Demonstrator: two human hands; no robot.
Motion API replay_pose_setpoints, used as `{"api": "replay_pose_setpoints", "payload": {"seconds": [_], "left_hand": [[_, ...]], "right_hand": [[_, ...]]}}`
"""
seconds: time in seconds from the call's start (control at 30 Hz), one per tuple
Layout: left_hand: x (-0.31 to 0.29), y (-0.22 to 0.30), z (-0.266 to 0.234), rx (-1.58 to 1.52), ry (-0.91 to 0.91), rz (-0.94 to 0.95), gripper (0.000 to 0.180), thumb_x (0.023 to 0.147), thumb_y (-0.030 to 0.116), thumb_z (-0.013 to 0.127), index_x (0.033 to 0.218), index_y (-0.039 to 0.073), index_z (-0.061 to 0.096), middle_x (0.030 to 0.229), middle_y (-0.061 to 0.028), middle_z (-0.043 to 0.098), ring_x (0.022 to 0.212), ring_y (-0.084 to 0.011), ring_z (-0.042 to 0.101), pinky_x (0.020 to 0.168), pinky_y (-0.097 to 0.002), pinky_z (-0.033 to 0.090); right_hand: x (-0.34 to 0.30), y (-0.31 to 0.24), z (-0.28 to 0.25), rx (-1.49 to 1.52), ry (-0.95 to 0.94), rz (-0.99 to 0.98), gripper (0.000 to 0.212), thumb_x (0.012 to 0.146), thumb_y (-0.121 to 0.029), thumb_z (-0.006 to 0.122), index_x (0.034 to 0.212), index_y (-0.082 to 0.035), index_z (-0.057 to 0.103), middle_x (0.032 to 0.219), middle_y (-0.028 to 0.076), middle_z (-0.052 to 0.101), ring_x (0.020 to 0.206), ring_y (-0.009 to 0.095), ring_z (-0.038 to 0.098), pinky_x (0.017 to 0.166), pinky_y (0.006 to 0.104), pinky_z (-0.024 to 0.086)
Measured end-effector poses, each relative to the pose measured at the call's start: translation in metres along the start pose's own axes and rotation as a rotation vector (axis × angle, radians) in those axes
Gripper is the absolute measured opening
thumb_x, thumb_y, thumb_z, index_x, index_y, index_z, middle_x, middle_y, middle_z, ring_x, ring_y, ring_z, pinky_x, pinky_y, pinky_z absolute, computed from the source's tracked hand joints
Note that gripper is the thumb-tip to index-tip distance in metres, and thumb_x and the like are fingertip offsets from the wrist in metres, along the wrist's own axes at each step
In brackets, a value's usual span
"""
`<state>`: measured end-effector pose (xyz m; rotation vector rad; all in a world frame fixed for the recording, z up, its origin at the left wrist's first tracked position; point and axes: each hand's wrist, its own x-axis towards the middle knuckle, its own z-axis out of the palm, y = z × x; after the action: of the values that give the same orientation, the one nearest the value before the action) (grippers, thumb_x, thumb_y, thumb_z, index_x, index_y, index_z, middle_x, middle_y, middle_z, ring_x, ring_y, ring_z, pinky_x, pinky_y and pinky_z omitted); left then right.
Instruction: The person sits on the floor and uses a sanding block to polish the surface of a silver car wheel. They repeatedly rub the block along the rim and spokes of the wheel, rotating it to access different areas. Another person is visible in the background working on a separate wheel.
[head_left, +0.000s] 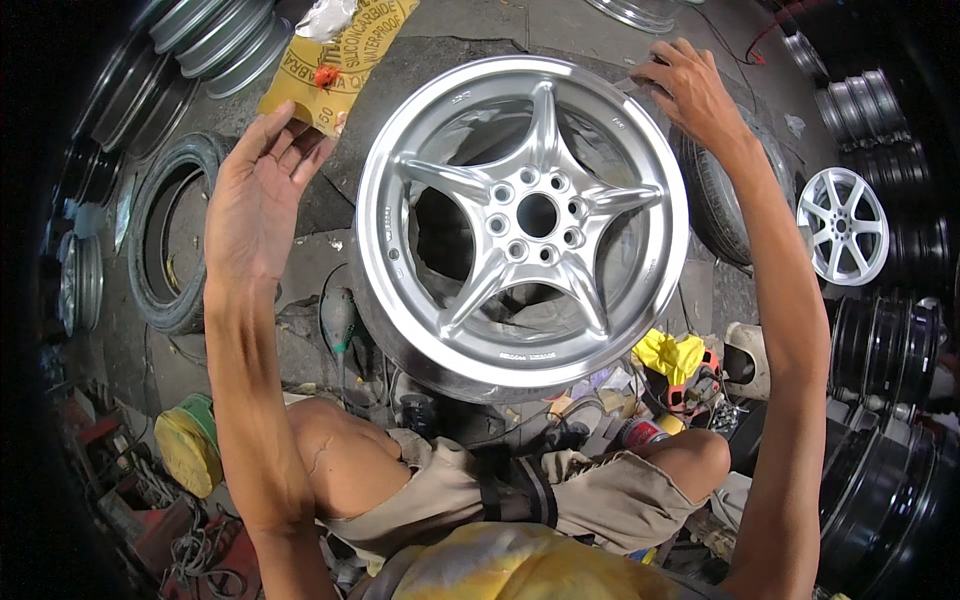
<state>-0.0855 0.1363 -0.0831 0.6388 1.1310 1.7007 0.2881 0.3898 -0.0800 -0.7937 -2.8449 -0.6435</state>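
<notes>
The left hand (268,180) holds a yellow sandpaper sheet (345,62). The right hand (685,92) is at the silver wheel (544,150).

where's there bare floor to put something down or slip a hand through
The barest floor lies beyond the wheel, between the sandpaper and right hand. A smaller patch sits between the wheel and left hand. It's crowded on the near side, with a yellow bundle and can by the right knee, and along the right edge, with stacked rims.
</notes>
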Motion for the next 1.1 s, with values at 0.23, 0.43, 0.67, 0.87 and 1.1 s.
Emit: {"api": "replay_pose_setpoints", "payload": {"seconds": [0.23, 0.43, 0.67, 0.87, 1.1], "left_hand": [[0.001, -0.001, -0.001, -0.01, -0.014, 0.003, 0.039, 0.103, 0.018, 0.047, 0.129, -0.01, 0.045, 0.132, -0.0258, 0.048, 0.126, -0.0318, 0.052, 0.112, -0.0468, 0.044], [0.0, -0.001, 0.001, 0.009, 0.007, 0.015, 0.039, 0.102, 0.019, 0.05, 0.129, -0.009, 0.046, 0.131, -0.0261, 0.048, 0.127, -0.032, 0.051, 0.112, -0.0467, 0.044], [0.0, -0.002, 0.001, 0.003, -0.006, 0.007, 0.037, 0.102, 0.018, 0.049, 0.128, -0.009, 0.047, 0.131, -0.0249, 0.048, 0.128, -0.0313, 0.051, 0.112, -0.0462, 0.043], [0.001, -0.004, 0.003, -0.009, 0.008, -0.005, 0.038, 0.102, 0.017, 0.048, 0.129, -0.009, 0.045, 0.131, -0.0248, 0.048, 0.128, -0.0312, 0.051, 0.112, -0.0455, 0.044], [0.001, -0.004, 0.002, -0.002, -0.002, 0.003, 0.041, 0.102, 0.018, 0.05, 0.131, -0.009, 0.043, 0.129, -0.0247, 0.048, 0.126, -0.031, 0.052, 0.111, -0.0439, 0.045]], "right_hand": [[0.004, -0.002, 0.0, 0.02, -0.06, 0.024, 0.033, 0.079, -0.014, 0.072, 0.112, -0.015, 0.071, 0.116, 0.006, 0.059, 0.112, 0.024, 0.052, 0.093, 0.0427, 0.042], [0.003, -0.004, 0.007, -0.001, -0.053, 0.04, 0.032, 0.081, -0.017, 0.07, 0.113, -0.015, 0.071, 0.12, 0.007, 0.059, 0.115, 0.025, 0.052, 0.096, 0.0427, 0.042], [-0.005, 0.0, 0.004, 0.039, -0.087, 0.071, 0.035, 0.083, -0.013, 0.069, 0.118, -0.016, 0.068, 0.119, 0.01, 0.058, 0.113, 0.028, 0.052, 0.099, 0.0438, 0.041], [-0.004, -0.003, 0.009, 0.048, -0.034, 0.077, 0.033, 0.083, -0.013, 0.069, 0.116, -0.014, 0.068, 0.12, 0.01, 0.058, 0.113, 0.027, 0.051, 0.101, 0.0449, 0.041], [-0.005, 0.004, 0.017, 0.026, -0.021, 0.065, 0.033, 0.083, -0.013, 0.069, 0.117, -0.014, 0.069, 0.119, 0.009, 0.058, 0.113, 0.026, 0.051, 0.099, 0.0442, 0.042]]}}
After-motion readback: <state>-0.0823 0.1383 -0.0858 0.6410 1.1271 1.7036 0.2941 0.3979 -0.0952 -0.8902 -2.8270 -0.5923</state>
